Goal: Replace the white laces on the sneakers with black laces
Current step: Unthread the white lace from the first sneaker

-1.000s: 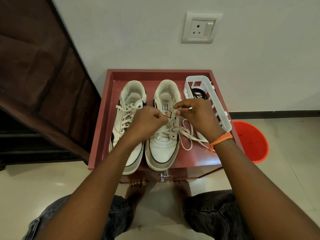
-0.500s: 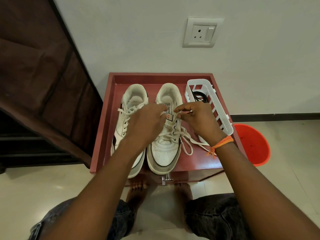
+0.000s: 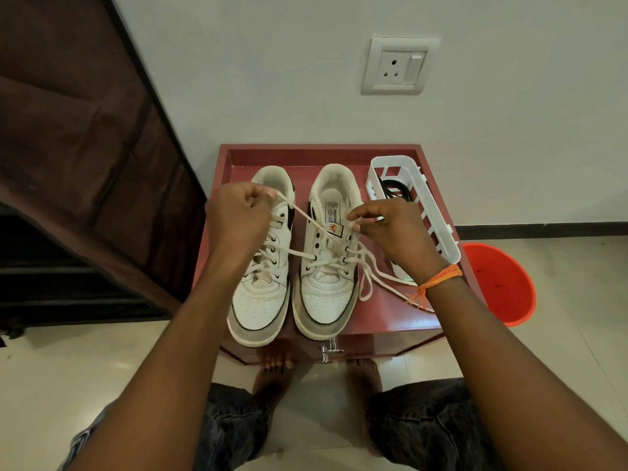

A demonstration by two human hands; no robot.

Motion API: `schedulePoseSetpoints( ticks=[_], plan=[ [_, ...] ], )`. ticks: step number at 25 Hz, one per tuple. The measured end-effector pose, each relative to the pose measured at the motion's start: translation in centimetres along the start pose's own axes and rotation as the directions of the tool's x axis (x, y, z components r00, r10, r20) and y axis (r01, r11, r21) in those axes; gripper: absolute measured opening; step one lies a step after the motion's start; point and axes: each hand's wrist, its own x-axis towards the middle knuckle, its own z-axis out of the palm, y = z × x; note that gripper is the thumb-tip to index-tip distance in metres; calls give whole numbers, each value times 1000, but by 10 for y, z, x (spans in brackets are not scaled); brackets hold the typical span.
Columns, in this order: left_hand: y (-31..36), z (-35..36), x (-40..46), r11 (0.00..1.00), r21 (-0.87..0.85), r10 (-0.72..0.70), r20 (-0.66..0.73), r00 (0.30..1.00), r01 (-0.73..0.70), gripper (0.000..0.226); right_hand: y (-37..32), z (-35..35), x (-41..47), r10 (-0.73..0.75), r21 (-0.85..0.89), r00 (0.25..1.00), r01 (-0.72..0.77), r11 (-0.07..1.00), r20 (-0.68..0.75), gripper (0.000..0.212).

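Two white sneakers stand side by side on a red-brown table [image 3: 401, 321], toes towards me. The left sneaker [image 3: 256, 300] is fully laced in white. The right sneaker [image 3: 326, 297] has its top eyelets unthreaded. My left hand [image 3: 238, 226] is above the left sneaker, pinching one end of the right sneaker's white lace [image 3: 306, 217], which runs taut up and to the left. My right hand [image 3: 397, 232] pinches the right sneaker's upper eyelet edge. The lace's other end lies loose on the table. Black laces [image 3: 394, 190] lie in a white basket [image 3: 438, 232].
An orange bucket [image 3: 499, 283] stands on the floor to the right of the table. A dark brown fabric cabinet [image 3: 85, 147] is on the left. The wall behind has a socket [image 3: 397, 66]. My bare feet are under the table's front edge, by a metal drawer knob [image 3: 328, 351].
My left hand has moved up and to the left, drawing the lace end out of the right sneaker's upper eyelets. My right hand stayed at the eyelet edge.
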Motion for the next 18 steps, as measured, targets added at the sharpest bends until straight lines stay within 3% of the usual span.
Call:
schedulePoseSetpoints(
  ticks=[2, 4, 7, 10, 12, 15, 18],
  plan=[
    [-6, -7, 0, 989, 146, 33, -99, 995, -18, 14, -1, 1, 0, 11, -1, 1000, -11, 1000, -5, 16],
    [-7, 1, -7, 951, 281, 142, -37, 989, -126, 19, -2, 2, 1, 16, -1, 1000, -16, 1000, -8, 16],
    [-2, 29, -19, 856, 337, 299, 295, 908, -391, 25, -2, 2, 1, 6, 5, 1000, -6, 1000, -4, 16],
    [-5, 56, -31, 695, 450, 265, 564, 782, -560, 18, -1, 1, 1, -2, -1, 1000, 2, 1000, 0, 15],
    [-13, 62, -33, 681, 479, 220, 588, 778, -555, 17, -1, 1, 0, 1, 5, 1000, -1, 1000, 3, 15],
    [-16, 57, -27, 793, 379, 203, 574, 793, -477, 17, -2, 1, 0, 10, 8, 1000, -10, 1000, 1, 14],
    [-6, 45, -25, 749, 386, 231, 609, 759, -538, 19, -1, -1, 0, 15, -7, 1000, -15, 1000, 11, 14]
  ],
)
